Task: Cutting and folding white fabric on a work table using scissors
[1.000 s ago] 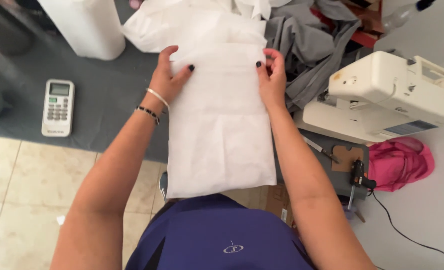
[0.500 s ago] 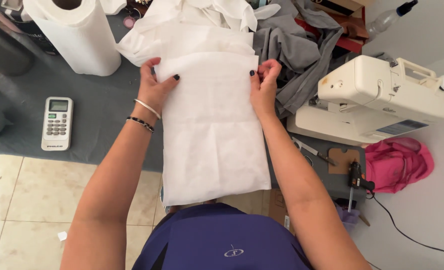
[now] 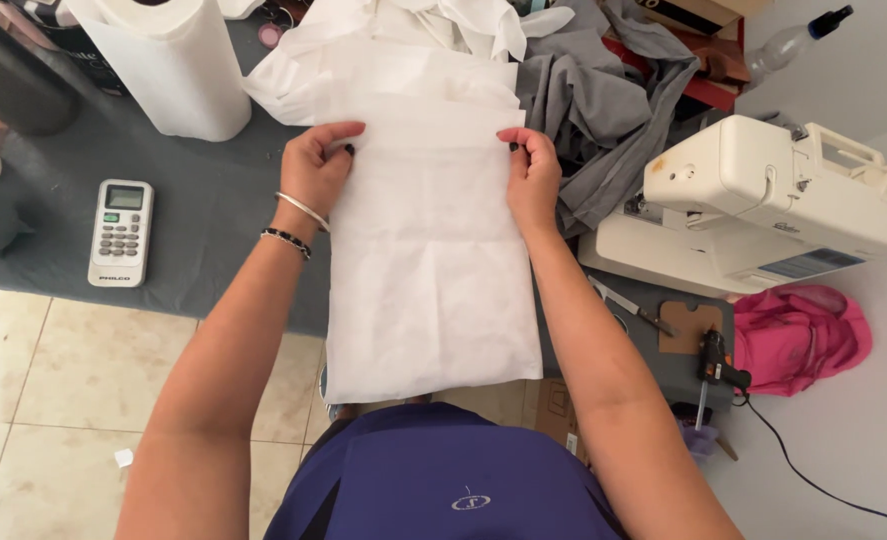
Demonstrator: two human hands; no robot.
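A white fabric sheet (image 3: 428, 260) lies on the grey-covered table (image 3: 193, 250) and hangs over its near edge toward my lap. My left hand (image 3: 318, 165) pinches its upper left corner, my right hand (image 3: 531, 170) pinches the upper right corner. Both hands hold the top edge flat, fingers curled over the cloth. More white fabric pieces (image 3: 393, 50) lie piled just beyond the sheet.
A white paper towel roll (image 3: 168, 65) stands at the back left, a white remote control (image 3: 120, 232) lies left of my arm. Grey cloth (image 3: 603, 100) is heaped right of the sheet, a cream sewing machine (image 3: 773, 205), pink cloth (image 3: 798, 335) and a glue gun (image 3: 713, 360) sit farther right.
Both hands have slid along the sheet's sides toward its far edge and now pinch the top corners. The view has tilted up a little.
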